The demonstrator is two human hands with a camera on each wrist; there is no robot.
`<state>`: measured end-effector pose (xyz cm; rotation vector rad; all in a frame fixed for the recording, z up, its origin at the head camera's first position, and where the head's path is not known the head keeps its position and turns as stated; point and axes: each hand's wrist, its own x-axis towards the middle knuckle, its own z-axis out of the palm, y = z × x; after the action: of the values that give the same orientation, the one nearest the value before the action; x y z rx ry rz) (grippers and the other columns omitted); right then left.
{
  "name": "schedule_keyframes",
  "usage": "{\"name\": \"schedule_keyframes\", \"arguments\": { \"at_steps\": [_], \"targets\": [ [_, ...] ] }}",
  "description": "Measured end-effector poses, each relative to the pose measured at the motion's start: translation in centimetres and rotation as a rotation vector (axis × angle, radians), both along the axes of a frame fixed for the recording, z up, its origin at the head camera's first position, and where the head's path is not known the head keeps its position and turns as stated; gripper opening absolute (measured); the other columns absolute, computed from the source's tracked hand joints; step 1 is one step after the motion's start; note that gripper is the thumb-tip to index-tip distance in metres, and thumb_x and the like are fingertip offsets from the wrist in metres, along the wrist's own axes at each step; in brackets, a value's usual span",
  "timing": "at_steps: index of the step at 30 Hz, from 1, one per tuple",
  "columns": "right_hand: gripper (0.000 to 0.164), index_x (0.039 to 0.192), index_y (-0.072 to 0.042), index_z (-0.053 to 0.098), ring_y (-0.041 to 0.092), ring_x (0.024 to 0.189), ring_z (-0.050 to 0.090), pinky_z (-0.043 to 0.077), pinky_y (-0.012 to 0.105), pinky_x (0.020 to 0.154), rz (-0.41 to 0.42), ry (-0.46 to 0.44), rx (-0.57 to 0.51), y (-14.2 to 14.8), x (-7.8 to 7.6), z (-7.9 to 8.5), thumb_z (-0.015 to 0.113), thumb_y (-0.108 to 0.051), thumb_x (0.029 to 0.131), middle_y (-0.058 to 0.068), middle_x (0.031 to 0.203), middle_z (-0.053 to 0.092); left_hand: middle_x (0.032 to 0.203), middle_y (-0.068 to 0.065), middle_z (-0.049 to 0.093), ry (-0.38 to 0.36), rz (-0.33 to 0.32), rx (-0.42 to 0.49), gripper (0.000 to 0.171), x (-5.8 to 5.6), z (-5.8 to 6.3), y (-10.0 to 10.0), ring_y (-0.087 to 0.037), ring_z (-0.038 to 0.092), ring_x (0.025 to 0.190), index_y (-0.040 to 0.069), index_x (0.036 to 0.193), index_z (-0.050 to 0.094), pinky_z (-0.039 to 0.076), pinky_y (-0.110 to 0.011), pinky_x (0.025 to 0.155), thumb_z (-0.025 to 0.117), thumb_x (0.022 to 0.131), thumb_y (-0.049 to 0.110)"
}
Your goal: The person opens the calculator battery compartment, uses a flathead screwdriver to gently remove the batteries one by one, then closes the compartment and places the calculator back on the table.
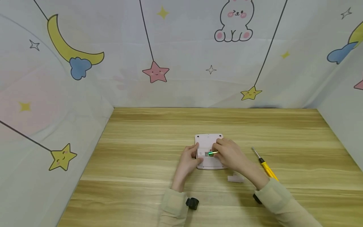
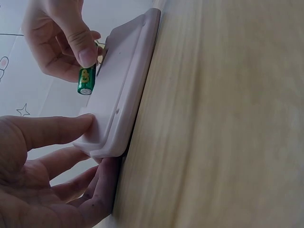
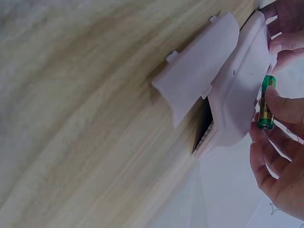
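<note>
A pale pink calculator [image 1: 209, 142] lies back side up on the table, its battery slot showing near the middle. My left hand [image 1: 189, 159] grips its left edge, with the thumb on the back and fingers at the side and underneath. Between thumb and fingers, my right hand [image 1: 230, 154] pinches a green battery [image 3: 266, 102] over the slot. In the left wrist view the battery [image 2: 86, 80] shows its flat end and gold lettering. The pink battery cover [image 1: 235, 178] rests loose on the table just in front of the calculator, small tabs along its edge.
A yellow-handled screwdriver [image 1: 267, 168] lies to the right of my right hand, partly hidden by the sleeve. The wooden table [image 1: 136, 151] meets a printed cloth wall [image 1: 184, 91] at the back and on both sides.
</note>
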<state>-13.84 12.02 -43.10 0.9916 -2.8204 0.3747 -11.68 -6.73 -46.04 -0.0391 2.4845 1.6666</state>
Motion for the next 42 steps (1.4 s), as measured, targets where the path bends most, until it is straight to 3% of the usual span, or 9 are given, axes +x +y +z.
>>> {"name": "schedule_keyframes", "arguments": {
  "at_steps": [42],
  "targets": [
    [0.010, 0.099, -0.009, 0.069, 0.014, 0.082, 0.055, 0.046, 0.032, 0.072, -0.091, -0.022, -0.058, 3.0, 1.5, -0.6, 0.065, -0.010, 0.089, -0.001, 0.090, 0.063, 0.134, -0.024, 0.050, 0.015, 0.000, 0.013, 0.063, 0.1, -0.1, 0.1, -0.024, 0.057, 0.095, -0.002, 0.137, 0.047, 0.052, -0.027, 0.072, 0.069, 0.078, -0.006]
  ]
}}
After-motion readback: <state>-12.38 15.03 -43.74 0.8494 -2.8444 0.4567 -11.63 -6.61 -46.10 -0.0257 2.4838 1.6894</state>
